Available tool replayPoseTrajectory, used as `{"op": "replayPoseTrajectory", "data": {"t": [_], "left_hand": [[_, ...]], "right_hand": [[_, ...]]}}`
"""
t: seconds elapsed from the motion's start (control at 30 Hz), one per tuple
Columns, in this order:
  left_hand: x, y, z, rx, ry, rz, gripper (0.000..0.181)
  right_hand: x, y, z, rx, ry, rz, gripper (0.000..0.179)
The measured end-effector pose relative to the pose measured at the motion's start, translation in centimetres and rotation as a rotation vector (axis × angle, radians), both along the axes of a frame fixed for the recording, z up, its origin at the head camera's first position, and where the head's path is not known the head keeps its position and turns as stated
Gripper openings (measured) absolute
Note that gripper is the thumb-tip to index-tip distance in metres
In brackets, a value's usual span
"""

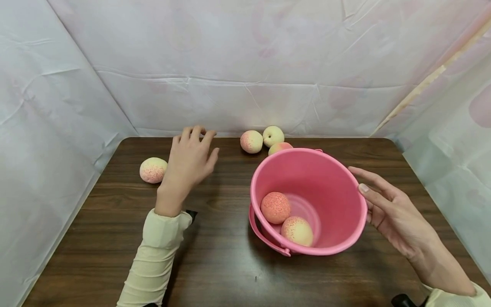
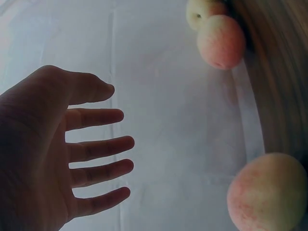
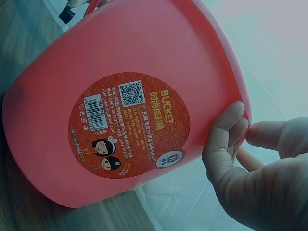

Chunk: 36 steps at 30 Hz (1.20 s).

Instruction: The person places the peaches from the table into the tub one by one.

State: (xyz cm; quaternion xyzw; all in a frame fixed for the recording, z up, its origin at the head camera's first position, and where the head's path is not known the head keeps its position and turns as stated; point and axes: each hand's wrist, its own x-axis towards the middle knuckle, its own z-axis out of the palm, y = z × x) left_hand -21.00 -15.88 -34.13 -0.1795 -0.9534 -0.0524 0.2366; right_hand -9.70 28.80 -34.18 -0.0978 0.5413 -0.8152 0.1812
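Note:
A pink bucket (image 1: pixel 307 170) stands on the table at right of centre, its mouth tilted toward the head camera. Inside lie a reddish peach (image 1: pixel 275 207) and a paler speckled peach (image 1: pixel 297 231). My right hand (image 1: pixel 399 213) pinches the bucket's right rim, thumb at the edge and fingers against the outer wall, as the right wrist view confirms. Over the left part of the table, my left hand (image 1: pixel 189 160) holds nothing, its fingers spread and apart in the left wrist view. Just left of that hand sits a yellow-pink peach (image 1: pixel 153 170).
Behind the bucket, near the table's back edge, are a speckled peach (image 1: pixel 251 142), a pale peach (image 1: pixel 273 136) and a third peach (image 1: pixel 280 148) partly hidden by the bucket. The bucket's handle (image 1: pixel 264 236) hangs at its left. Pale sheeting (image 1: pixel 230 64) encloses the dark wooden table (image 1: pixel 222 264).

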Motion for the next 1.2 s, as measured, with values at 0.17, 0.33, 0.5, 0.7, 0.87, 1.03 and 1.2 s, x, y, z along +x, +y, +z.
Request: {"op": "replayPoseTrajectory", "data": {"t": [0.17, 0.33, 0.5, 0.7, 0.87, 1.03, 1.2], "left_hand": [[-0.5, -1.0, -0.7, -0.002, -0.026, 0.035, 0.041], [-1.1, -1.9, -1.6, 0.006, -0.061, 0.061, 0.041], [-1.7, -2.6, -2.4, -0.001, -0.122, 0.093, 0.044], [-2.4, -3.3, -3.4, -0.003, -0.186, 0.117, 0.046], [-2.9, -3.9, -4.4, 0.004, -0.226, 0.123, 0.045], [-3.4, -4.5, -5.4, 0.014, -0.259, 0.135, 0.045], [-3.7, -5.0, -6.3, 0.025, -0.281, 0.140, 0.043]], "right_hand": [[0.0, 0.0, 0.0, 0.000, 0.003, 0.003, 0.053], [0.0, 0.0, 0.0, -0.005, 0.012, 0.006, 0.052], [0.0, 0.0, 0.0, -0.007, 0.007, 0.006, 0.052], [-0.1, 0.1, -0.4, -0.008, 0.007, 0.004, 0.052], [-0.1, 0.2, -0.6, -0.014, 0.003, 0.001, 0.052], [0.0, 0.2, -0.6, -0.020, 0.001, 0.001, 0.052], [0.0, 0.2, -0.6, -0.021, 0.007, 0.002, 0.052]]}}
